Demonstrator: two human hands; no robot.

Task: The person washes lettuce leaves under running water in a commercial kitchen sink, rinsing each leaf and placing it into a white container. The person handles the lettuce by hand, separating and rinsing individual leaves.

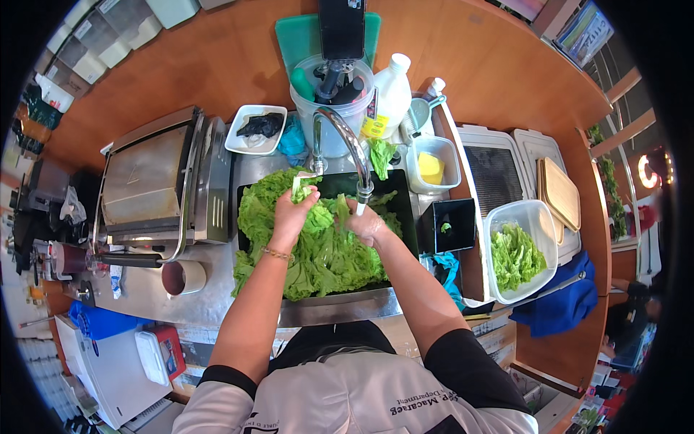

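Green leaf lettuce [320,266] fills a dark basin [404,190] set in the steel counter. A curved chrome faucet [347,130] stands over it, its white tip beside my right hand [366,221], which looks wet and grips a lettuce leaf by its stem end. My left hand [293,211] holds another lettuce leaf [303,189] between thumb and fingers, above the left part of the heap. One loose lettuce leaf [381,157] lies behind the basin. More lettuce [515,257] sits in a clear plastic tub [490,222] at the right.
A contact grill [146,184] with a long handle stands left. Behind the basin are a clear bucket [331,122] of utensils and a white jug [391,92]. At right are a container with a yellow sponge [431,167], a black square bin [450,225] and a wooden divider [466,179].
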